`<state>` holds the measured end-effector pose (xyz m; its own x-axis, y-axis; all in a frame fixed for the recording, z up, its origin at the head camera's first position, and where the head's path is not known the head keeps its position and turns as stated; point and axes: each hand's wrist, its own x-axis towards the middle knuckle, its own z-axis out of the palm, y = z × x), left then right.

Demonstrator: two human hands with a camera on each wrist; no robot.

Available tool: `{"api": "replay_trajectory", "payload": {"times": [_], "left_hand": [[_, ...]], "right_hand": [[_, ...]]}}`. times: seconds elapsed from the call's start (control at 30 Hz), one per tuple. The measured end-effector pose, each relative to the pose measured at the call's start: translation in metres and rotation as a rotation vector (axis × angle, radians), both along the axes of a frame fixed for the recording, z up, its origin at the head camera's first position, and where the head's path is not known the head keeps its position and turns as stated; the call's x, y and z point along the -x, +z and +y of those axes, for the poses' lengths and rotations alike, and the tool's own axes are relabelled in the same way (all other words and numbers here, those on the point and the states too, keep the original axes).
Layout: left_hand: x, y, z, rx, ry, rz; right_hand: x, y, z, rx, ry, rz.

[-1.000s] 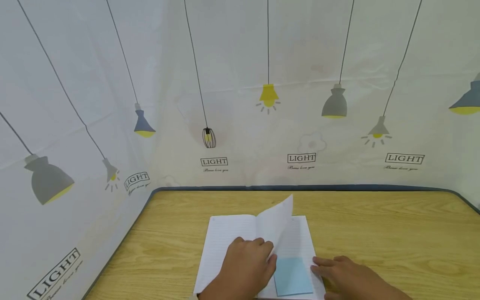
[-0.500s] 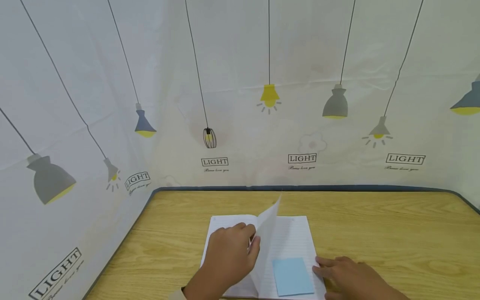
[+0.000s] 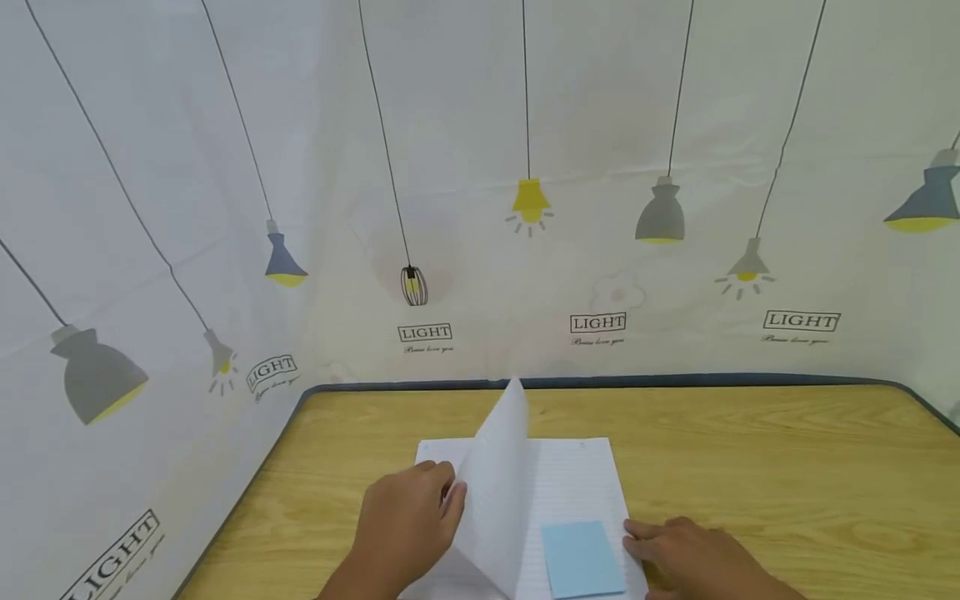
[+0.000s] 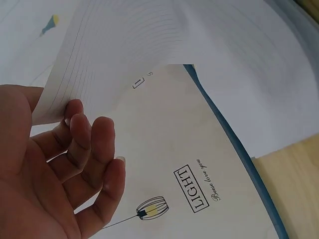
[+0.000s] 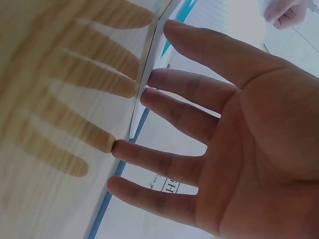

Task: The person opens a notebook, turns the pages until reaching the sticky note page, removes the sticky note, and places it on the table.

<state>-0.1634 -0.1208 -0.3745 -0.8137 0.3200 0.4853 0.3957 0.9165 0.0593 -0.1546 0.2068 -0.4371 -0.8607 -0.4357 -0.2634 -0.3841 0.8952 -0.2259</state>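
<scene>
An open notebook (image 3: 573,479) with lined pages lies on the wooden table. My left hand (image 3: 408,517) pinches the edge of a raised page (image 3: 495,492) between thumb and fingers; the page stands up in a curve over the left half. In the left wrist view the lined page (image 4: 124,45) bends away from the curled fingers (image 4: 102,144). A light blue sticky note (image 3: 583,558) lies on the lower part of the right page. My right hand (image 3: 701,554) rests at the notebook's right edge with fingers extended, fingertips touching the edge in the right wrist view.
The wooden table (image 3: 765,467) extends around the notebook on both sides. A white curtain (image 3: 465,208) printed with hanging lamps and the word LIGHT stands behind it and on the left. A dark blue strip (image 3: 675,381) runs along the table's far edge.
My left hand has moved leftward, carrying the page from over the right half toward the left, so more of the right page and the blue sticky note shows. The right hand stays put.
</scene>
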Motion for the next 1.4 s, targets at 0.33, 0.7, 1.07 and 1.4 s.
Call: {"api": "replay_trajectory", "payload": {"times": [0.33,0.7,1.07,1.4], "left_hand": [[-0.007,-0.008,-0.024,0.09,0.071,-0.124],[-0.01,-0.016,-0.036,0.135,0.098,-0.222],[-0.006,-0.027,-0.043,0.151,0.124,-0.335],[-0.004,-0.03,-0.048,0.164,0.132,-0.446]], "right_hand": [[-0.002,-0.001,0.002,0.029,0.016,0.004],[-0.005,0.002,0.001,0.044,-0.037,0.006],[-0.003,0.003,0.001,0.068,-0.047,-0.015],[-0.002,0.003,-0.003,0.069,-0.072,-0.048]]}}
